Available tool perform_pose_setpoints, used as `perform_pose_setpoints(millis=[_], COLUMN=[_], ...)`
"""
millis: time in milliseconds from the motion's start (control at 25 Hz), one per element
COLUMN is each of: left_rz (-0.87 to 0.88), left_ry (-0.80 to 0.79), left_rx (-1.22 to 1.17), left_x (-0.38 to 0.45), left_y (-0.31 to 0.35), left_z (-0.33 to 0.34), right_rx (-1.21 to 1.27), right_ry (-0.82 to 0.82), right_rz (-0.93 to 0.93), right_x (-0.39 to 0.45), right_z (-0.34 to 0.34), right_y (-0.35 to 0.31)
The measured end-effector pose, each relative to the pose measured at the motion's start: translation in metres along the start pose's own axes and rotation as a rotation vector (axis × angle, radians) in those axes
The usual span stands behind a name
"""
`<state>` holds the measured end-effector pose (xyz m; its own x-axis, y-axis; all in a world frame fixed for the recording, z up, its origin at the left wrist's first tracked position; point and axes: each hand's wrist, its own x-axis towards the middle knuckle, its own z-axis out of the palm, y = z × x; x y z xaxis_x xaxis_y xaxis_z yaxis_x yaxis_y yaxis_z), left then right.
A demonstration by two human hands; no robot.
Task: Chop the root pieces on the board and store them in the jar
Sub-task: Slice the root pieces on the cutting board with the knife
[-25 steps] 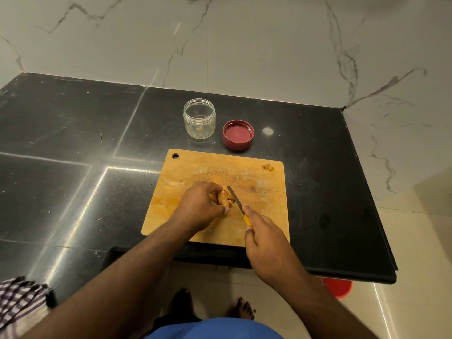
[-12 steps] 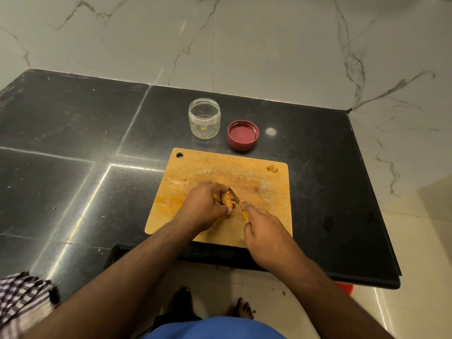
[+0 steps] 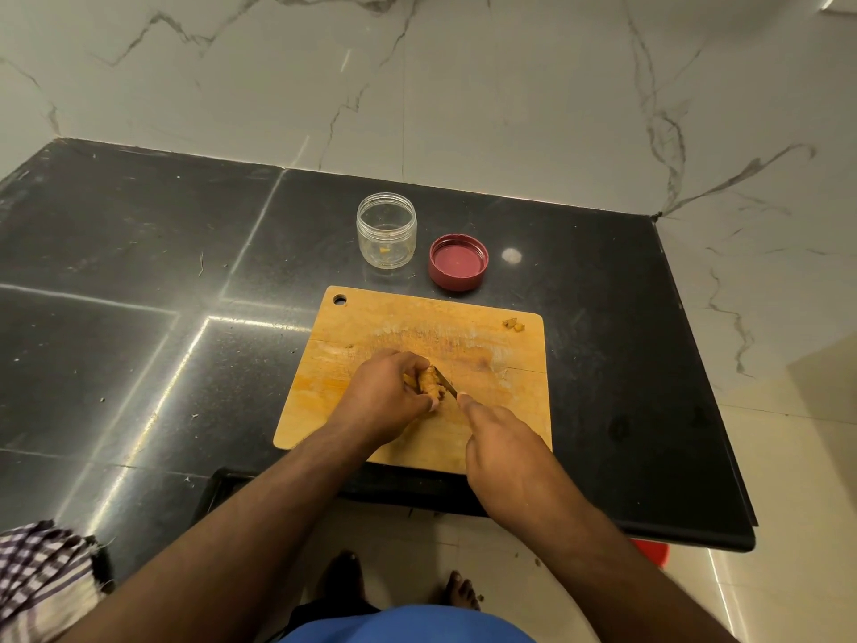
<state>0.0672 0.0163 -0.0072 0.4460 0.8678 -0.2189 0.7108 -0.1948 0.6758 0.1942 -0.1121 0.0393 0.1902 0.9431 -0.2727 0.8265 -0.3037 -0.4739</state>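
— Where is the root piece [image 3: 429, 381] lying?

— It is sitting near the middle of the wooden cutting board [image 3: 371, 327], tucked under the fingertips of the left hand [image 3: 387, 394]. That hand is curling over it, the fingers pinching the yellow-orange lump from its left side and pressing it onto the board.

— And the other hand?

— The right hand [image 3: 503, 440] is lying just to the right of the root, closing around the knife [image 3: 446, 385]. The forefinger is stretching along the top toward the blade, and the dark blade is slanting up and left, touching the root's right edge.

— Anything else of the root showing?

— A small scrap [image 3: 514, 324] is resting at the board's far right corner, well apart from both hands. A yellow bit is also sitting inside the clear jar [image 3: 386, 230], which is standing open beyond the board, with its red lid [image 3: 458, 261] lying upturned just beside it.

— What is hard to make out?

— The knife's handle is hiding inside the right fist, so only part of the blade is showing. The left fingers are covering much of the root, so whether it is already cut through I cannot tell.
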Motion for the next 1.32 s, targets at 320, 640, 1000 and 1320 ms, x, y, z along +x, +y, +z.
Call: perform_pose_setpoints(millis=[320, 640, 1000, 1320], left_rz=[0.018, 0.025, 0.018, 0.011], left_ry=[0.003, -0.018, -0.027, -0.037], left_rx=[-0.012, -0.021, -0.048, -0.082], left_x=[-0.003, -0.003, -0.003, -0.004], left_y=[0.000, -0.001, -0.001, -0.002], left_z=[-0.001, -0.002, -0.002, -0.003], right_rx=[-0.179, 0.170, 0.102, 0.146], right_ry=[-0.005, 0.081, 0.050, 0.085], right_rz=[-0.006, 0.066, 0.001, 0.009], right_x=[-0.005, 0.004, -0.002, -0.006], right_z=[-0.001, -0.014, -0.014, -0.020], right_y=[0.003, 0.011, 0.010, 0.022])
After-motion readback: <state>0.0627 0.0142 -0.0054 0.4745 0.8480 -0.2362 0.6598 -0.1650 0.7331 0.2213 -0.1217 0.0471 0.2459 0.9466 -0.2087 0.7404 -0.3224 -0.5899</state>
